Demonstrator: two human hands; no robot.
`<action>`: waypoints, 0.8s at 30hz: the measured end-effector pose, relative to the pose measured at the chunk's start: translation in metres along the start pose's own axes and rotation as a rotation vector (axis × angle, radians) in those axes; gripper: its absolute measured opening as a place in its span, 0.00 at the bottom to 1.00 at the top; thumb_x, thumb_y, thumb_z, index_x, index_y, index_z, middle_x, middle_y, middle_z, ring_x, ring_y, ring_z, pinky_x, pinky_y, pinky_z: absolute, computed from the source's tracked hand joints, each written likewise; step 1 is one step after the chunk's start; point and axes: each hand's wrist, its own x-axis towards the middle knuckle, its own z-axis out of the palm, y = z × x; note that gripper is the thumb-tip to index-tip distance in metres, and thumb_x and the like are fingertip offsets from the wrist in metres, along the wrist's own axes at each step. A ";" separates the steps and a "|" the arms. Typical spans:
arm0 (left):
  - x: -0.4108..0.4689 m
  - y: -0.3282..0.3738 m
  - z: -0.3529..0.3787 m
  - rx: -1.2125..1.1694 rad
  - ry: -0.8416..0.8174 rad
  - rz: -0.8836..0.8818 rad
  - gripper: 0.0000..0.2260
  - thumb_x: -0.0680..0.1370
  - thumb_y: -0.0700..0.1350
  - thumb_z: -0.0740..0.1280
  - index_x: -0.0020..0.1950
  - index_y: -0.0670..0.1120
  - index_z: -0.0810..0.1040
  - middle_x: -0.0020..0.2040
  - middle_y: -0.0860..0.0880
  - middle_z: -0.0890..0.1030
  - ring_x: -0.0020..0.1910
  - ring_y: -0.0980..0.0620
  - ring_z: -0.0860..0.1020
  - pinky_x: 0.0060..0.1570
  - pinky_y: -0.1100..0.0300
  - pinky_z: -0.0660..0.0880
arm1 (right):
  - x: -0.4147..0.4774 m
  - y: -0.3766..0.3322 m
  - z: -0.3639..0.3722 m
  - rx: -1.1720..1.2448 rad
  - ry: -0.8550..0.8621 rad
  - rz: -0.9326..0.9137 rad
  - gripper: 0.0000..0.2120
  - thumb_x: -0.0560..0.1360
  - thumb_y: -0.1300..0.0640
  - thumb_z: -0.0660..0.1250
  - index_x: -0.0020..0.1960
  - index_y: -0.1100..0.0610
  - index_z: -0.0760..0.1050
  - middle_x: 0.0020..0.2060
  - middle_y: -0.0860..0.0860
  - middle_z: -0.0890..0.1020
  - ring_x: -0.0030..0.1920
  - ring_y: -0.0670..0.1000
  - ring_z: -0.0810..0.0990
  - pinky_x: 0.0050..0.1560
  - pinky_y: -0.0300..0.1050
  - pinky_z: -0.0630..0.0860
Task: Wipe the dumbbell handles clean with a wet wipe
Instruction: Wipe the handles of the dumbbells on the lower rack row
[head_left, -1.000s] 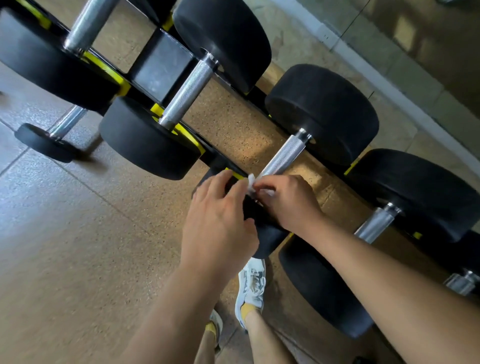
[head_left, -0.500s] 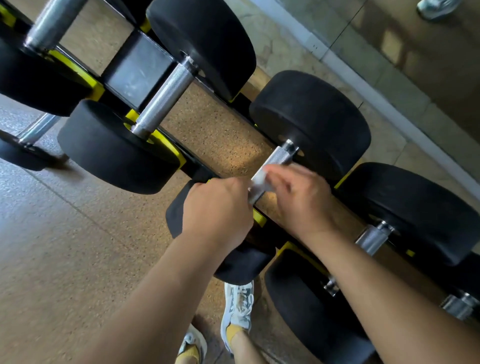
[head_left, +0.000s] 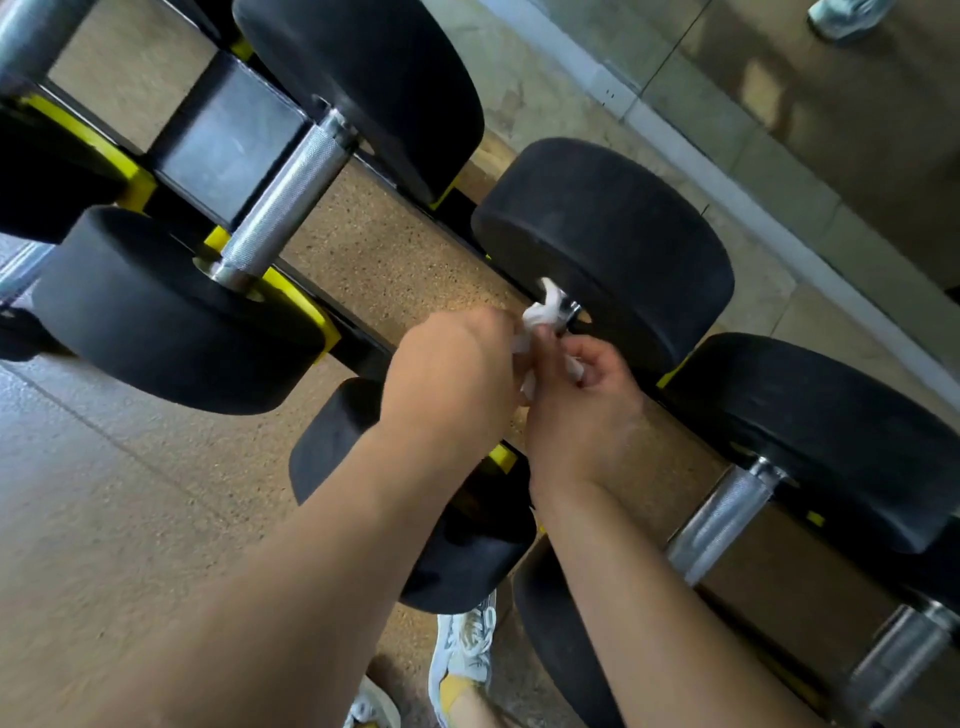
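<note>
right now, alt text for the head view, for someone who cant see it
Seen from above, a person's left hand and right hand hold a white wet wipe bunched on a dumbbell handle, close against its far black head. More black dumbbells sit either side on a yellow-and-black rack.

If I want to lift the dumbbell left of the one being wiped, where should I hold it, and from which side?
Probably by its knurled steel handle, at the middle, coming from above: the bar lies bare between the two wide black heads, and the rack sits beneath it.
</note>
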 end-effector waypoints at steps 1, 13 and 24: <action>0.003 0.001 0.003 0.009 0.005 0.018 0.06 0.79 0.50 0.64 0.49 0.50 0.79 0.42 0.47 0.82 0.42 0.43 0.80 0.35 0.57 0.67 | 0.002 -0.003 0.003 0.120 0.046 0.152 0.09 0.72 0.53 0.74 0.35 0.49 0.77 0.34 0.48 0.84 0.36 0.47 0.83 0.36 0.42 0.77; 0.007 0.001 0.013 -0.374 0.308 0.178 0.16 0.71 0.39 0.62 0.55 0.49 0.84 0.52 0.48 0.84 0.50 0.48 0.81 0.50 0.57 0.77 | 0.015 -0.027 0.020 0.370 0.068 0.436 0.12 0.70 0.60 0.75 0.30 0.56 0.76 0.29 0.50 0.83 0.33 0.49 0.83 0.32 0.40 0.77; 0.033 0.019 0.022 -0.225 0.029 -0.041 0.19 0.78 0.52 0.65 0.29 0.51 0.66 0.31 0.51 0.70 0.36 0.45 0.71 0.36 0.57 0.65 | 0.005 -0.018 -0.025 0.559 -0.117 0.570 0.08 0.77 0.64 0.66 0.49 0.56 0.83 0.46 0.52 0.86 0.47 0.48 0.85 0.48 0.41 0.80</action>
